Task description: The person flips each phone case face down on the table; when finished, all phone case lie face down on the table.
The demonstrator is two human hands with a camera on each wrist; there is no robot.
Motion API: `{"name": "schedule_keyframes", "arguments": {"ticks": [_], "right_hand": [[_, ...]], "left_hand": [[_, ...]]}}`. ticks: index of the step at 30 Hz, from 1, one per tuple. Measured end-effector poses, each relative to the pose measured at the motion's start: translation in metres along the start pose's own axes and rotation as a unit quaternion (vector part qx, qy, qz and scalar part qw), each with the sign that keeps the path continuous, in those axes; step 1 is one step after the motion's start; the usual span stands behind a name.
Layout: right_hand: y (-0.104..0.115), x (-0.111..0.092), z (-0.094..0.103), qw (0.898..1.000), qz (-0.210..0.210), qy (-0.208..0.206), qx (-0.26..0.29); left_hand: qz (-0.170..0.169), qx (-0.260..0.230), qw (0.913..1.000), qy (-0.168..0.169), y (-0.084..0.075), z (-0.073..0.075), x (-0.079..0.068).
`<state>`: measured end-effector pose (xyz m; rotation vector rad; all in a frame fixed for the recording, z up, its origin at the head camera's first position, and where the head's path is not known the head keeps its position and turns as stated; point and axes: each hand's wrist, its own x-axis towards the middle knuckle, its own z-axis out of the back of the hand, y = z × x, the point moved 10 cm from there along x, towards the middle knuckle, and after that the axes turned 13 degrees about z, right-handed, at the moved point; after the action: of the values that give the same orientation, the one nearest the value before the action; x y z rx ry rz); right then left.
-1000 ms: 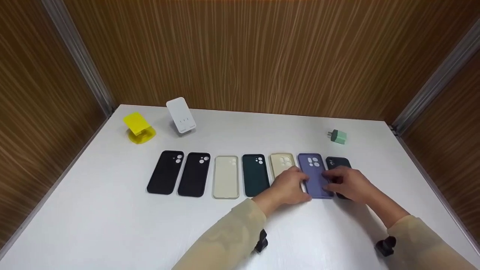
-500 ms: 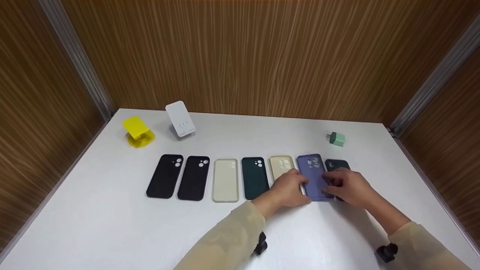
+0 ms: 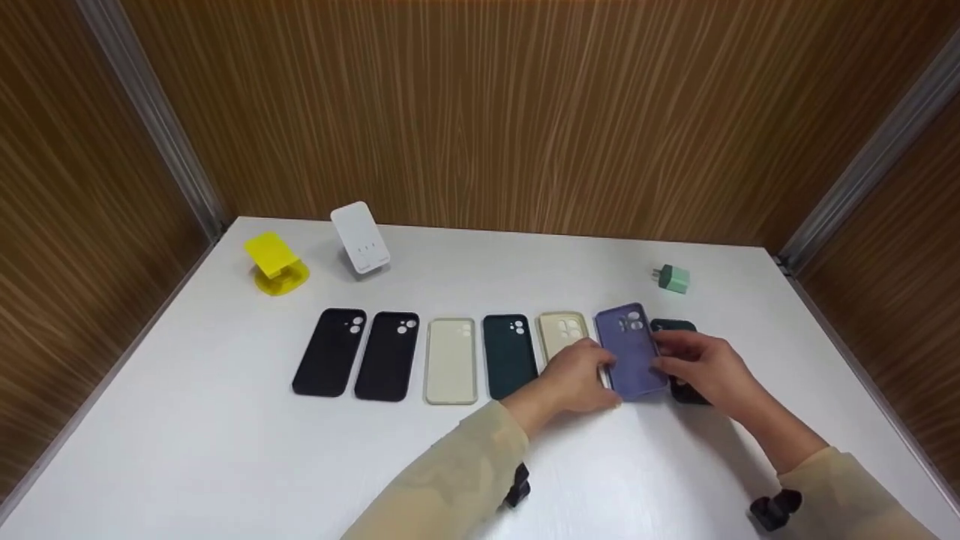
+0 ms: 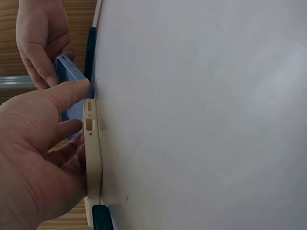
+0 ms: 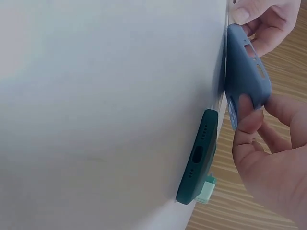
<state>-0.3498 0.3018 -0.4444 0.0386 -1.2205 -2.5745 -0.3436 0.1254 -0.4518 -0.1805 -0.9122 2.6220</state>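
Observation:
My right hand (image 3: 709,367) pinches the right long edge of a purple phone case (image 3: 632,352), thumb on the side nearer me. That edge is raised, so the case tilts down toward its left side. My left hand (image 3: 577,375) lies over the lower part of a cream phone case (image 3: 564,328). Its thumb and index finger are spread along the purple case's left edge, near the lower corner; the other fingers are partly hidden. A dark green phone case (image 5: 197,158) lies under and beside my right hand.
Left of my hands lie another dark green case (image 3: 510,356), a pale case (image 3: 451,361) and two black cases (image 3: 330,352). Behind the row stand a yellow stand (image 3: 275,264), a white stand (image 3: 361,238) and a green charger plug (image 3: 673,278). Wood-grain panels (image 3: 480,112) enclose the table.
My right hand has raised the purple case's right edge from flat to tilted and moved slightly up with it. My left hand has hardly moved. The view has shifted a little.

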Motion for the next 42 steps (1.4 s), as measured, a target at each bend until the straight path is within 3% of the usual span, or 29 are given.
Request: {"name": "schedule_keyframes", "arguments": {"ticks": [6,12,17,24,34,42], "right_hand": [[-0.006,-0.002,-0.001,1.000,-0.020,0.002,0.003],[-0.006,-0.002,-0.002,1.000,-0.029,0.005,0.007],[-0.004,-0.001,-0.002,0.999,-0.028,-0.002,0.026],[0.004,-0.001,-0.006,0.999,-0.019,0.010,0.048],[0.007,0.001,-0.015,0.994,-0.033,0.045,0.095],[0.005,0.003,-0.022,0.987,-0.039,0.057,0.143]], "left_hand": [[0.017,-0.018,0.9997,-0.007,-0.003,0.007,-0.002],[0.002,-0.059,0.9974,-0.041,-0.014,0.011,-0.007],[-0.004,-0.104,0.9942,-0.029,-0.019,0.004,-0.009],[0.028,-0.130,0.9911,-0.003,-0.019,-0.005,-0.011],[0.081,-0.218,0.9725,0.006,-0.007,-0.006,-0.010],[0.092,-0.254,0.9628,-0.001,-0.004,-0.003,-0.012]]}}
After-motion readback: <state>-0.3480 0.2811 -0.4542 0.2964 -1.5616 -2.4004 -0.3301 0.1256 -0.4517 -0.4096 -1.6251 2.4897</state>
